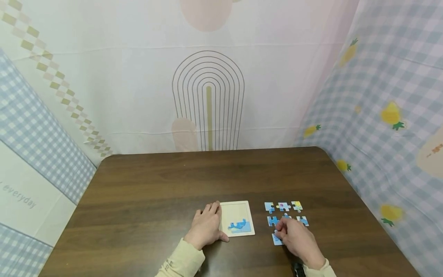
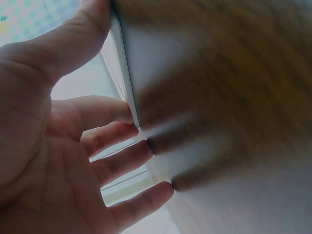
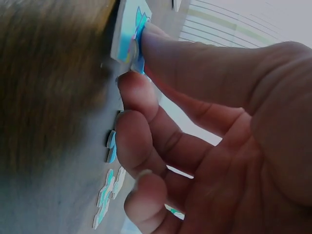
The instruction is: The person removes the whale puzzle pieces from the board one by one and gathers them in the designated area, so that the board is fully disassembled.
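My left hand holds a pale square puzzle tray at its left side, the thumb by the near corner and the index finger by the far one. In the left wrist view, the tray's edge runs between thumb and index finger; the other fingertips rest on the table. Blue puzzle pieces lie in the tray's near right part. To the right, my right hand pinches a small blue puzzle piece between thumb and index finger. Another blue piece lies just under those fingertips, partly covered.
Several loose puzzle pieces stand in rows beyond the right hand, among them a yellow-patterned one, a white-and-blue one and a blue one. A brown wooden table carries everything, with patterned cloth hanging behind and at both sides.
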The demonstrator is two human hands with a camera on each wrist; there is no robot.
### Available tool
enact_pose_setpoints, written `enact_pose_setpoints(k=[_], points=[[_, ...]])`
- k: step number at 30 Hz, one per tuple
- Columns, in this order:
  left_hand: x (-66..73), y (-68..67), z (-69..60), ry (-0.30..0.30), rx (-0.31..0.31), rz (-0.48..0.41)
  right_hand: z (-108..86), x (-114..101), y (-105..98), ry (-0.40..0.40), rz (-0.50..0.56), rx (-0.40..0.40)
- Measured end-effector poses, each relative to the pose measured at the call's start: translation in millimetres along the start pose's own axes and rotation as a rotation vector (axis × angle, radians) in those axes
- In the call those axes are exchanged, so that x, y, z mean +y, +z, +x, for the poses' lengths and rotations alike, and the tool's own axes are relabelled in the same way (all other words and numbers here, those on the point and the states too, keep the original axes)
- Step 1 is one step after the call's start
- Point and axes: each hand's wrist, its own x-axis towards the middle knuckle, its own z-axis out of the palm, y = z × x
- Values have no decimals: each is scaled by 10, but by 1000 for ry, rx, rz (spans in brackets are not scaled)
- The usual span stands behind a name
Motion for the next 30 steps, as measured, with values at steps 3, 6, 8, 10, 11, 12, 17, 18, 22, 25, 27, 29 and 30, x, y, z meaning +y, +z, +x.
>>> enact_pose_setpoints(k=[3,6,8,10,11,12,17,18,22,25,27,29,30], points=[[6,0,-3,1,-4,0,-9,5,16,6,0,5],[9,-2,-7,-1,-8,4,-19,2,25,8,1,13],[10,-4,-11,-1,-10,3,-25,-4,25,19,-6,12],[9,-3,-10,0,-7,5,-28,-12,21,31,-15,8],[8,-2,-9,0,-6,6,-27,-16,18,37,-19,4],[7,0,-7,1,-5,8,-28,-19,15,45,-24,1],[6,6,-1,-1,-1,19,-34,-25,2,53,-44,-8],[6,5,-1,-2,0,20,-36,-26,1,57,-47,-8],[6,-2,5,-9,0,20,-39,-45,6,51,-59,11],[7,-7,10,-13,-1,20,-51,-74,7,30,-67,43],[8,-9,9,-13,-2,19,-59,-96,11,15,-66,72],[11,-10,6,-10,-2,15,-64,-120,19,9,-49,93],[12,-11,4,-9,-3,12,-64,-136,23,5,-38,107]])
